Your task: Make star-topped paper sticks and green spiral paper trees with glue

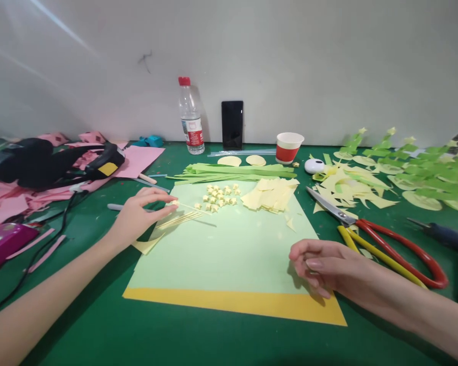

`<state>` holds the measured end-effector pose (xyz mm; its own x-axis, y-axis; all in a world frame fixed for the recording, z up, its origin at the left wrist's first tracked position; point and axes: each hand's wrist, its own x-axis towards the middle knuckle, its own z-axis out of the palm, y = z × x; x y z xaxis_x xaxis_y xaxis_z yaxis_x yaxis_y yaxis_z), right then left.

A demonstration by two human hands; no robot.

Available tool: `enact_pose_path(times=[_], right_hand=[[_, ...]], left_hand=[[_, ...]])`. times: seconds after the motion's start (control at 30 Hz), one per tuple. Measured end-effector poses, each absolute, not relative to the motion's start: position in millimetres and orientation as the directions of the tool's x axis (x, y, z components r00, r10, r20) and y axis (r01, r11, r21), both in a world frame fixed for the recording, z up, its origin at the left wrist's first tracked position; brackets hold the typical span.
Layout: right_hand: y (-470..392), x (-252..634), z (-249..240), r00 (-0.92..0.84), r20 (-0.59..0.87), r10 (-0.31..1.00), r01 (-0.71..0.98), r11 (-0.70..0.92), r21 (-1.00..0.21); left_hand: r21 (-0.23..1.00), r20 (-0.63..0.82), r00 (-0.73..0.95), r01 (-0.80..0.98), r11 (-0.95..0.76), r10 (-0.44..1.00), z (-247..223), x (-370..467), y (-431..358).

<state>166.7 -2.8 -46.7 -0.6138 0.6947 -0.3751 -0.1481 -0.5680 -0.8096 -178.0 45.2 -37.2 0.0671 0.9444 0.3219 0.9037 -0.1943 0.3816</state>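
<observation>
My left hand (143,211) pinches a small pale yellow folded paper piece (174,203) with a thin strip trailing to the right from it. Beneath it, narrow pale yellow strips (181,220) lie on the left edge of a light green sheet (221,254). My right hand (320,264) is over the sheet's right side, its fingers loosely curled and apart, holding nothing. Several small paper stars (217,197) sit in a group near the top of the sheet. Beside them is a pile of pale yellow paper pieces (270,194).
Red-handled scissors (400,244) and a dark-handled tool (450,238) lie at the right. Behind are green strips (236,173), a bottle (193,127), a phone (232,125) and a paper cup (289,148). Pink paper (143,158) and a black device (57,162) are left.
</observation>
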Motion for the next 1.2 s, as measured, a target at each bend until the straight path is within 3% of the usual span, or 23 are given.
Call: enact_pose_path(times=[0.33, 0.57, 0.93, 1.2], right_hand=[[-2, 168, -51, -0.617, -0.380, 0.689, -0.129, -0.565, -0.815], [-3, 167, -47, -0.611, -0.386, 0.691, -0.128, -0.568, -0.813], [-2, 168, -47, -0.623, -0.394, 0.675, -0.104, -0.571, -0.814], [-2, 168, -50, -0.629, -0.381, 0.677, -0.102, -0.558, -0.823]], left_hand=[[0.387, 0.275, -0.093, 0.922, -0.022, 0.957, -38, -177, 68], [0.301, 0.162, -0.021, 0.953, -0.029, 0.987, -33, -179, 64], [0.123, 0.191, 0.106, 0.984, -0.131, 0.976, -37, -190, 71], [0.118, 0.240, 0.163, 0.974, -0.195, 0.957, -40, -192, 74]])
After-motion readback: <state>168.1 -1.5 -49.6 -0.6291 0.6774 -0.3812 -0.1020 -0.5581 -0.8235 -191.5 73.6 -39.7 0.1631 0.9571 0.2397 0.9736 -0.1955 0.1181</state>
